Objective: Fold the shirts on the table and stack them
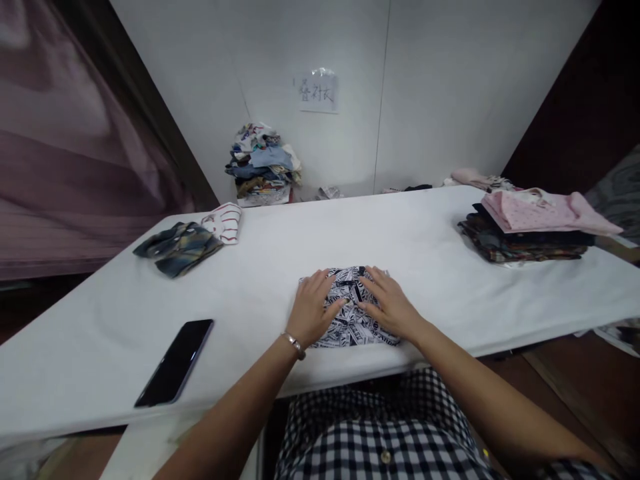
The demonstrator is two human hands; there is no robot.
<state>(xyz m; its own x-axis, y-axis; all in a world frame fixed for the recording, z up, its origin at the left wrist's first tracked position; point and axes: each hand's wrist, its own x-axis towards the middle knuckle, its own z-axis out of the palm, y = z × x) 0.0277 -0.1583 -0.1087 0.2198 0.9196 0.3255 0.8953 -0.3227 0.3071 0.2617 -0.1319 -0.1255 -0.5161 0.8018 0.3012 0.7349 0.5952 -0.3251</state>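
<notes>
While a plaid garment (183, 248) and a dark phone (175, 363) lie on the left of the white counter (255, 287), a clothes pile (267, 163) rises behind, its base partly hidden. At the near middle, the left hand (311, 307) and right hand (393, 308) rest, fingers loosely spread, on a folded black-and-white printed garment (350, 323), apparently smoothing it; any next move calls for keeping its layers aligned. The hands cover parts of it, and its underside cannot be seen. Rightmost, a pink garment (545, 210) obscures the stack (520, 250) beneath.
</notes>
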